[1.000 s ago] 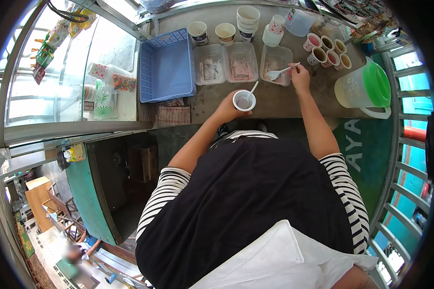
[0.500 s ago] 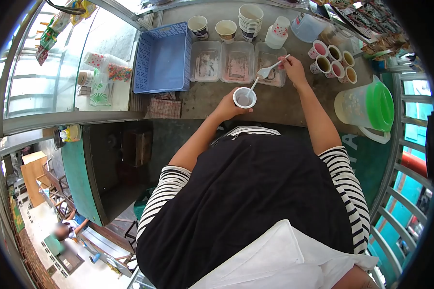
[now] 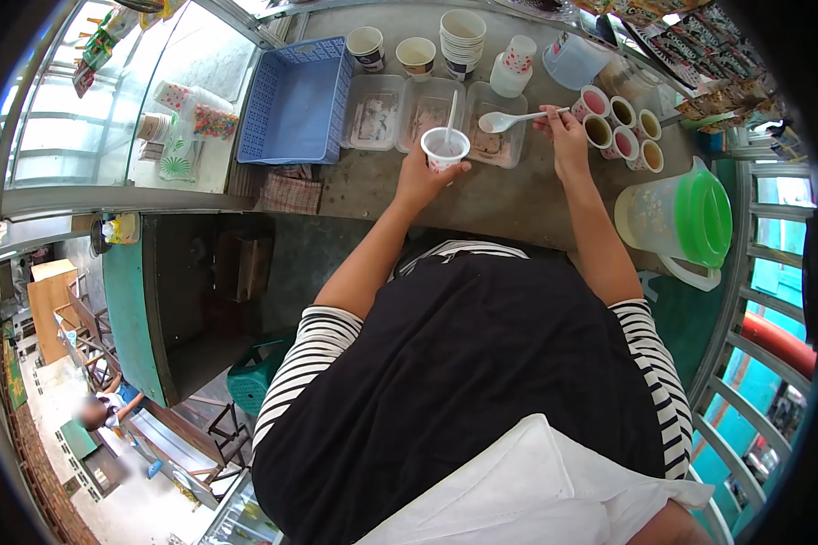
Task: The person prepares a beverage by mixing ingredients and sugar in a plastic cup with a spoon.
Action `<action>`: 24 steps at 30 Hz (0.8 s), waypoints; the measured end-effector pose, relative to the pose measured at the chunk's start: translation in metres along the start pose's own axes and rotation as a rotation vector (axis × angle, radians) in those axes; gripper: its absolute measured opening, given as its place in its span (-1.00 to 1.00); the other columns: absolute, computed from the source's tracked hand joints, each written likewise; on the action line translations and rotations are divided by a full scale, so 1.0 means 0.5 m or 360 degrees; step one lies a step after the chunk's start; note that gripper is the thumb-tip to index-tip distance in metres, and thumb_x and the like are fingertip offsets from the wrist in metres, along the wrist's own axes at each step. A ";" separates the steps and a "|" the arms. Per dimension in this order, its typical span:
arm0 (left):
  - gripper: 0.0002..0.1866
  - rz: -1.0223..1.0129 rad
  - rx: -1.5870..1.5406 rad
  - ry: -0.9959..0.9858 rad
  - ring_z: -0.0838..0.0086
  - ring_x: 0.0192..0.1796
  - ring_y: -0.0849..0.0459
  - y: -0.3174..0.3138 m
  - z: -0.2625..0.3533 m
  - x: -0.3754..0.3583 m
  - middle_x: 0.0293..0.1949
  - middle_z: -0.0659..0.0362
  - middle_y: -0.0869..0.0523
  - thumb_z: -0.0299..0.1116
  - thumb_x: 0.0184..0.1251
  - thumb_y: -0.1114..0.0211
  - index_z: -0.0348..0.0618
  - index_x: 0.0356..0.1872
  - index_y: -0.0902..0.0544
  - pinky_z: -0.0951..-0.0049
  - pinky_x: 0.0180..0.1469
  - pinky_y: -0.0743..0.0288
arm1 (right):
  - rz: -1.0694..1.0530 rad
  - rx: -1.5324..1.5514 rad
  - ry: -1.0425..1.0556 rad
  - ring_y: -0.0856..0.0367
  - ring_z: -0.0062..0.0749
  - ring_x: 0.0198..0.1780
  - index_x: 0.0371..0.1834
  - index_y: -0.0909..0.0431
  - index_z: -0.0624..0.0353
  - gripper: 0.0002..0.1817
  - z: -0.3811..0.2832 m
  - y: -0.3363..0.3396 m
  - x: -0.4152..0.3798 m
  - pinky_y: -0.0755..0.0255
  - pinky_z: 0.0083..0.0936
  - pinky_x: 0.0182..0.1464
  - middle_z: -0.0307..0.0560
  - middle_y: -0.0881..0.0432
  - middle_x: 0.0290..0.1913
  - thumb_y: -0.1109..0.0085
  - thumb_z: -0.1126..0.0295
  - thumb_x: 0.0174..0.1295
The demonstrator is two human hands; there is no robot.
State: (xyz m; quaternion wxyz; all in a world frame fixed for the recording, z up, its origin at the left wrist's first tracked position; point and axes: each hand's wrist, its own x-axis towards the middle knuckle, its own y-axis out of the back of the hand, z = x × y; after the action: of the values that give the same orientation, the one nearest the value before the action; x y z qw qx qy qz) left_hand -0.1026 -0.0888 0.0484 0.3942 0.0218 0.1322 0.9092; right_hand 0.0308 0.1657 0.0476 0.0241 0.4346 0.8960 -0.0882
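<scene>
My left hand (image 3: 414,184) is wrapped round a small white cup (image 3: 433,163) with reddish marks, held upright above the front of the counter. A pale, slim handle (image 3: 453,111) stands up out of this cup; its lower end is hidden inside. Between the fingers of my right hand (image 3: 568,147) is the handle of a white spoon (image 3: 509,120). The spoon lies nearly level, its bowl pointing left over the rightmost clear plastic tub (image 3: 515,153). Two similar tubs, the middle one (image 3: 404,118) and the left one (image 3: 350,118), stand beside it.
A blue basket (image 3: 291,109) stands left, with a checked cloth (image 3: 291,189) before it. Paper cups (image 3: 463,41) line the back. Several filled cups (image 3: 624,143) and a green-lidded pitcher (image 3: 703,216) stand right. A person (image 3: 109,409) is far off at lower left.
The white spoon has swung away from the upright handle in the cup and is now more level. The handle stands straighter. The whole view has shifted slightly.
</scene>
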 end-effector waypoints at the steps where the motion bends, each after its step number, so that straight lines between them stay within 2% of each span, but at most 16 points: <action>1: -0.24 0.0011 -0.0002 0.0000 0.40 0.06 -0.69 -0.002 0.016 0.011 0.00 0.07 -0.71 -0.11 -0.03 -0.66 -0.23 0.16 -0.49 0.37 0.12 -0.52 | -0.0005 0.0083 0.0013 -0.67 -0.51 -0.26 -0.03 -0.62 0.35 -0.70 -0.025 -0.010 -0.006 -0.51 -0.60 -0.10 -0.11 -0.72 -0.23 -0.10 0.29 0.49; 3: -0.26 0.0080 0.0105 -0.0194 0.38 0.06 -0.69 -0.006 0.044 0.032 0.00 0.06 -0.71 -0.13 -0.03 -0.66 -0.23 0.13 -0.49 0.35 0.13 -0.52 | -0.0052 0.0122 0.0102 -0.67 -0.52 -0.26 -0.03 -0.62 0.35 -0.70 -0.069 -0.029 -0.014 -0.51 -0.60 -0.11 -0.11 -0.72 -0.23 -0.10 0.28 0.50; 5: -0.27 0.0131 0.0175 -0.0227 0.34 0.07 -0.68 -0.014 0.068 0.047 0.00 0.06 -0.71 -0.15 -0.04 -0.66 -0.22 0.13 -0.49 0.33 0.13 -0.52 | -0.0093 0.0163 0.0192 -0.67 -0.53 -0.25 -0.04 -0.62 0.35 -0.70 -0.111 -0.050 -0.029 -0.51 -0.59 -0.13 -0.11 -0.72 -0.24 -0.10 0.27 0.50; 7: -0.28 0.0246 0.0189 -0.0393 0.32 0.08 -0.68 -0.020 0.109 0.057 0.01 0.06 -0.70 -0.18 -0.04 -0.66 -0.22 0.13 -0.48 0.33 0.13 -0.52 | -0.0114 0.0073 0.0589 -0.67 -0.55 -0.23 -0.05 -0.62 0.34 -0.71 -0.151 -0.076 -0.055 -0.49 -0.62 -0.11 -0.14 -0.72 -0.23 -0.13 0.28 0.49; 8: -0.28 0.0252 0.0190 -0.0399 0.32 0.08 -0.68 -0.022 0.120 0.060 0.01 0.06 -0.70 -0.18 -0.04 -0.66 -0.22 0.13 -0.48 0.33 0.13 -0.52 | -0.0120 0.0075 0.0595 -0.67 -0.55 -0.23 -0.05 -0.62 0.34 -0.71 -0.168 -0.086 -0.069 -0.49 -0.62 -0.11 -0.14 -0.72 -0.23 -0.13 0.28 0.49; 10: -0.27 0.0270 0.0191 -0.0479 0.30 0.08 -0.68 -0.024 0.140 0.067 0.01 0.05 -0.69 -0.20 -0.04 -0.66 -0.20 0.15 -0.47 0.32 0.12 -0.53 | -0.0096 -0.0102 0.0886 -0.69 -0.48 -0.22 -0.07 -0.62 0.32 -0.76 -0.198 -0.097 -0.097 -0.48 -0.62 -0.06 -0.10 -0.73 -0.23 -0.15 0.33 0.46; 11: -0.27 0.0279 0.0193 -0.0487 0.30 0.08 -0.68 -0.025 0.150 0.067 0.01 0.05 -0.69 -0.20 -0.04 -0.66 -0.20 0.15 -0.47 0.32 0.12 -0.53 | -0.0103 -0.0098 0.0895 -0.69 -0.48 -0.22 -0.07 -0.62 0.32 -0.76 -0.210 -0.095 -0.107 -0.48 -0.62 -0.06 -0.10 -0.73 -0.23 -0.15 0.33 0.46; 13: -0.22 0.0260 0.0182 -0.0507 0.30 0.07 -0.67 -0.028 0.169 0.064 0.02 0.04 -0.67 -0.20 -0.06 -0.67 -0.22 0.17 -0.44 0.30 0.14 -0.52 | -0.0110 -0.0780 0.1470 -0.71 -0.40 -0.21 -0.09 -0.63 0.30 -0.82 -0.232 -0.091 -0.125 -0.49 -0.52 0.02 -0.04 -0.74 -0.23 -0.16 0.39 0.44; 14: -0.22 0.0265 0.0183 -0.0513 0.30 0.07 -0.67 -0.031 0.167 0.067 0.02 0.04 -0.67 -0.20 -0.06 -0.67 -0.22 0.17 -0.44 0.30 0.14 -0.52 | -0.0111 -0.0778 0.1478 -0.71 -0.40 -0.21 -0.09 -0.63 0.30 -0.82 -0.248 -0.090 -0.129 -0.49 -0.52 0.02 -0.04 -0.74 -0.23 -0.16 0.39 0.44; 16: -0.18 0.0284 0.0149 -0.0678 0.31 0.10 -0.64 -0.036 0.164 0.072 0.04 0.06 -0.64 -0.16 -0.07 -0.69 -0.25 0.18 -0.41 0.30 0.15 -0.51 | -0.0306 -0.1029 0.2157 -0.71 -0.34 -0.18 -0.10 -0.61 0.28 -0.86 -0.275 -0.088 -0.133 -0.49 -0.40 0.07 -0.01 -0.74 -0.24 -0.16 0.43 0.43; 17: -0.18 0.0288 0.0149 -0.0683 0.31 0.10 -0.64 -0.038 0.162 0.074 0.04 0.06 -0.64 -0.16 -0.07 -0.69 -0.25 0.18 -0.41 0.30 0.15 -0.51 | -0.0307 -0.1028 0.2164 -0.71 -0.34 -0.18 -0.10 -0.61 0.28 -0.86 -0.271 -0.084 -0.134 -0.49 -0.40 0.07 -0.01 -0.74 -0.24 -0.16 0.43 0.43; 19: -0.15 0.0364 0.0241 -0.0671 0.32 0.11 -0.62 -0.037 0.172 0.069 0.07 0.08 -0.59 -0.16 -0.08 -0.70 -0.27 0.19 -0.39 0.30 0.16 -0.51 | -0.0141 -0.0387 0.1828 -0.70 -0.38 -0.18 -0.12 -0.58 0.27 -0.86 -0.250 -0.070 -0.134 -0.48 -0.35 0.07 -0.06 -0.73 -0.21 -0.11 0.42 0.46; 20: -0.15 0.0372 0.0243 -0.0671 0.32 0.11 -0.62 -0.035 0.177 0.065 0.07 0.08 -0.59 -0.16 -0.08 -0.70 -0.27 0.19 -0.39 0.30 0.16 -0.51 | -0.0148 -0.0382 0.1831 -0.70 -0.38 -0.18 -0.12 -0.58 0.27 -0.86 -0.244 -0.063 -0.130 -0.48 -0.35 0.07 -0.06 -0.73 -0.21 -0.11 0.42 0.46; 22: -0.15 0.0439 0.0085 -0.0697 0.35 0.11 -0.61 -0.029 0.188 0.056 0.07 0.10 -0.57 -0.21 -0.09 -0.71 -0.24 0.20 -0.38 0.33 0.14 -0.51 | 0.0037 0.0413 0.1449 -0.67 -0.44 -0.22 -0.10 -0.56 0.28 -0.82 -0.237 -0.048 -0.122 -0.48 -0.44 0.02 -0.11 -0.71 -0.18 -0.06 0.37 0.50; 23: -0.15 0.0447 0.0087 -0.0696 0.35 0.11 -0.61 -0.025 0.186 0.055 0.07 0.10 -0.57 -0.21 -0.09 -0.71 -0.24 0.20 -0.38 0.33 0.14 -0.51 | 0.0029 0.0417 0.1448 -0.67 -0.44 -0.22 -0.10 -0.56 0.28 -0.82 -0.221 -0.036 -0.110 -0.48 -0.44 0.02 -0.11 -0.71 -0.18 -0.06 0.37 0.50; 24: -0.15 0.0504 0.0115 -0.0735 0.36 0.09 -0.61 -0.020 0.183 0.055 0.06 0.10 -0.58 -0.24 -0.09 -0.71 -0.23 0.19 -0.37 0.34 0.12 -0.52 | 0.0087 0.0240 0.1233 -0.65 -0.48 -0.23 -0.09 -0.57 0.29 -0.78 -0.192 -0.024 -0.092 -0.46 -0.50 -0.01 -0.12 -0.69 -0.17 -0.05 0.34 0.51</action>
State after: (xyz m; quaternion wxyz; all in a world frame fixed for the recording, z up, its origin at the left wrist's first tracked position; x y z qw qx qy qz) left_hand -0.1011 -0.0420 0.1323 0.2658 0.2629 0.0661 0.9251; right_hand 0.0533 0.1403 0.1493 -0.3453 0.4599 0.8179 0.0175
